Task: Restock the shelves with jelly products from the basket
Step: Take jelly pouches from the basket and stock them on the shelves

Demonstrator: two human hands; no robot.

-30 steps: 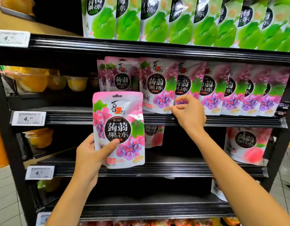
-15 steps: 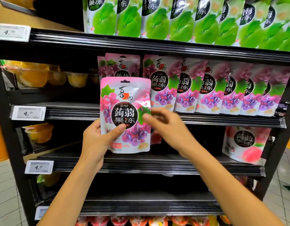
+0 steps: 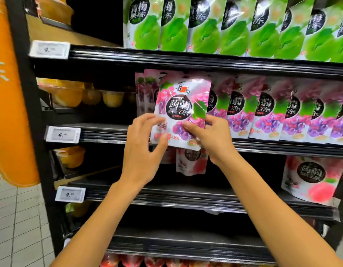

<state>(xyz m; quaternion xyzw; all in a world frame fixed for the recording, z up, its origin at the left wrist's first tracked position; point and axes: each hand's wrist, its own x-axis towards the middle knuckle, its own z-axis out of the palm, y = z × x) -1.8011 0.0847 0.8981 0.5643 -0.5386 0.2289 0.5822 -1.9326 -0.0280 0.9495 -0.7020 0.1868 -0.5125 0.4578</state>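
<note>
Held pouch (image 3: 183,112) hanging before the left end of the middle-shelf pouch row (image 3: 282,112), left hand (image 3: 145,151) pinching its left edge, right hand (image 3: 213,141) pinching its right, cups (image 3: 89,95) sitting further left, upper pouch row (image 3: 234,29) standing above.

This is looking like a supermarket aisle: black shelving (image 3: 186,58) is carrying outward-facing rows of identical green jelly pouches (image 3: 232,27) and grape jelly pouches (image 3: 294,112), price tags (image 3: 63,134) are sitting on shelf edges, and a tiled floor (image 3: 16,228) is showing alongside.
</note>
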